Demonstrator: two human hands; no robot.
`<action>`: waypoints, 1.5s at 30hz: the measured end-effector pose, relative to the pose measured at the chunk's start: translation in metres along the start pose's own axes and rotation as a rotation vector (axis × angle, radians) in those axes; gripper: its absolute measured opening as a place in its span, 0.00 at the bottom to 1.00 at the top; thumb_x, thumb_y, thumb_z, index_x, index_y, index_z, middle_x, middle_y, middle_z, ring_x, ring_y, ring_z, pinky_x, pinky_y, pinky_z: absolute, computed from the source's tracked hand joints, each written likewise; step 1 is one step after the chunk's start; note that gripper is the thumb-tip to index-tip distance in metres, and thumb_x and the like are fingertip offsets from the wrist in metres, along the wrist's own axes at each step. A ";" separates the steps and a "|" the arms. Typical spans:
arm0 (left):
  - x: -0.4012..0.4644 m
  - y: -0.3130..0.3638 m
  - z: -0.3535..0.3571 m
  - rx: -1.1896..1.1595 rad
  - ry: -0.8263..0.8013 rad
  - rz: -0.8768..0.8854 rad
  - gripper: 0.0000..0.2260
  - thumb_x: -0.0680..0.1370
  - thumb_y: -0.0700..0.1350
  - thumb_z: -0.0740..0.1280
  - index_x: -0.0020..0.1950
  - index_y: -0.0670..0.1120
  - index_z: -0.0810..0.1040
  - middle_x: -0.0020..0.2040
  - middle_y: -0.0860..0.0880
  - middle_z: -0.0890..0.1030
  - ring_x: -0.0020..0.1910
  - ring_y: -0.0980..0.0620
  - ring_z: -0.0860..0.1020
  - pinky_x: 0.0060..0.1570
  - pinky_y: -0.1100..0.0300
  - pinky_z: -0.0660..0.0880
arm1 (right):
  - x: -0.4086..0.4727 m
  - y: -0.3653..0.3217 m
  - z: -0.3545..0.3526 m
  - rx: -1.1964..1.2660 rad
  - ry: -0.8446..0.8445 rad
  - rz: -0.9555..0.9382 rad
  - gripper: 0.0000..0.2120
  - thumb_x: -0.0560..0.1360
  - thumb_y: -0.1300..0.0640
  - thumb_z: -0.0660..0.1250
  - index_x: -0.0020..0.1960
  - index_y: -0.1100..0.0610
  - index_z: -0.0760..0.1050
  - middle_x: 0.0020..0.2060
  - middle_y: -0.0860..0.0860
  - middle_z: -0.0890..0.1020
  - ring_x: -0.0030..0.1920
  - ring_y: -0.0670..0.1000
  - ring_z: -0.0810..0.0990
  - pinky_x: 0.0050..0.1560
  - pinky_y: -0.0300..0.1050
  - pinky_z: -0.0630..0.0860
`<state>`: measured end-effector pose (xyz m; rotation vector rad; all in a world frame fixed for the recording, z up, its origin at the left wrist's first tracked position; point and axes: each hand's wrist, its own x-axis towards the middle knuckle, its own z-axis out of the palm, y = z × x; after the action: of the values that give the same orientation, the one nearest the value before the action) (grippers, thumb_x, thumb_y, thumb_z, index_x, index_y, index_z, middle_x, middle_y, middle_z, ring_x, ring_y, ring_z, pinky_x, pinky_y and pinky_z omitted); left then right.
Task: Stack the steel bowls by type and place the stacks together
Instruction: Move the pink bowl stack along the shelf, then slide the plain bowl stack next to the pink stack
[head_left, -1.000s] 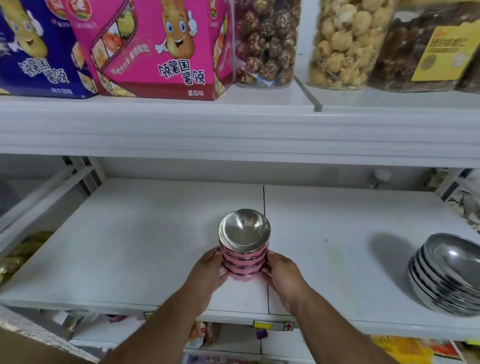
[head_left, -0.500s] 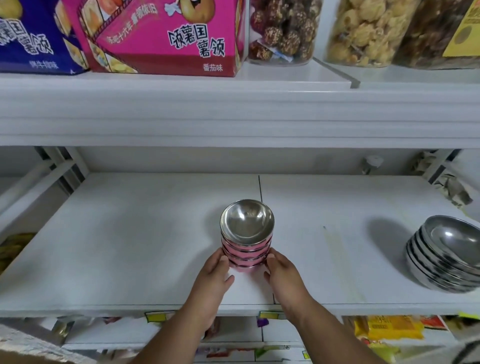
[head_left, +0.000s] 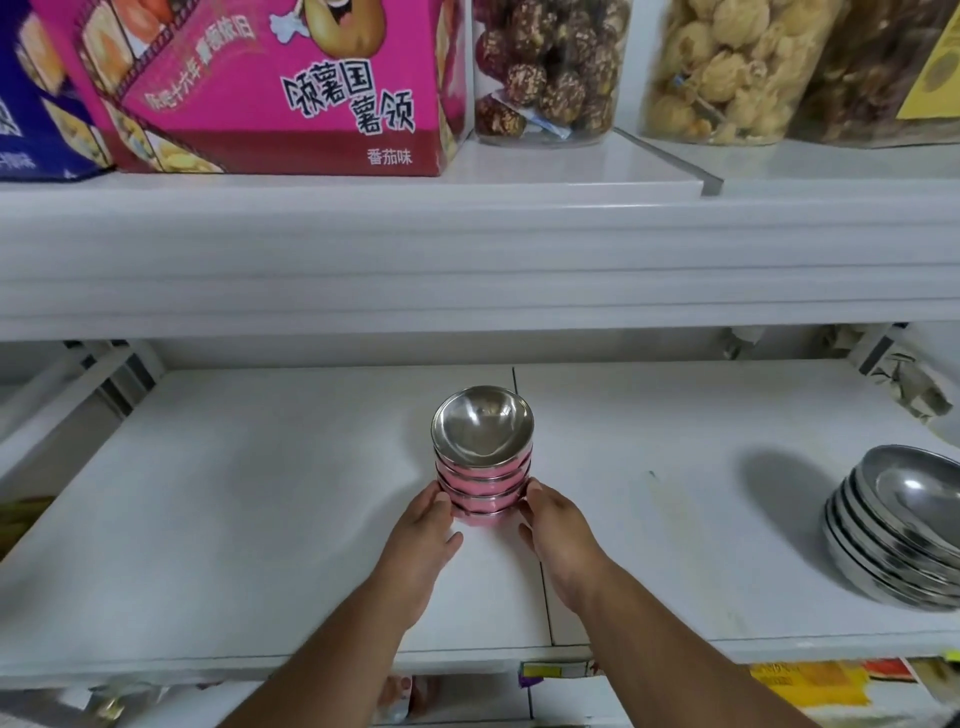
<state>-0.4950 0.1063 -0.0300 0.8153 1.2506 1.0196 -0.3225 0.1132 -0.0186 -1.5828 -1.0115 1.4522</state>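
Observation:
A stack of small pink-sided steel bowls (head_left: 483, 457) stands on the white shelf (head_left: 260, 493), near its middle. My left hand (head_left: 423, 535) touches the stack's lower left side and my right hand (head_left: 556, 530) its lower right side, fingers curved around the bottom bowls. A second stack of wider plain steel bowls (head_left: 904, 525) leans at the shelf's right end, far apart from the pink stack and partly cut off by the frame edge.
An upper shelf (head_left: 467, 249) overhangs close above, carrying a pink snack box (head_left: 270, 88) and clear jars of snacks (head_left: 550, 67). Crumpled paper (head_left: 914, 384) lies at the back right. Packets show on the shelf below (head_left: 810, 686).
The pink stack and both hands have slid a little farther back on the shelf. My view has tipped downward and moved closer.

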 end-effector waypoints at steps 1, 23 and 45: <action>0.006 0.004 0.001 0.016 -0.006 0.004 0.14 0.84 0.47 0.58 0.69 0.54 0.75 0.65 0.53 0.78 0.67 0.55 0.75 0.73 0.49 0.68 | 0.007 -0.003 0.001 -0.005 0.002 0.001 0.22 0.76 0.48 0.55 0.55 0.64 0.75 0.53 0.64 0.81 0.64 0.63 0.77 0.71 0.63 0.68; 0.048 0.050 0.004 0.465 0.083 -0.084 0.18 0.83 0.49 0.57 0.74 0.50 0.70 0.71 0.46 0.73 0.66 0.47 0.73 0.65 0.53 0.70 | 0.049 -0.036 -0.002 -0.198 -0.025 -0.007 0.17 0.83 0.56 0.55 0.62 0.60 0.78 0.57 0.56 0.81 0.51 0.51 0.76 0.54 0.44 0.70; -0.100 -0.005 0.109 1.650 0.044 0.080 0.28 0.83 0.57 0.53 0.81 0.48 0.56 0.82 0.45 0.59 0.79 0.42 0.61 0.73 0.46 0.63 | -0.069 0.006 -0.111 -1.446 -0.202 -0.402 0.31 0.85 0.46 0.49 0.83 0.60 0.49 0.83 0.58 0.53 0.82 0.59 0.52 0.81 0.54 0.53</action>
<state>-0.3883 0.0158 0.0183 2.0455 2.0112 -0.2036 -0.2148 0.0461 0.0128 -1.8726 -2.6452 0.4634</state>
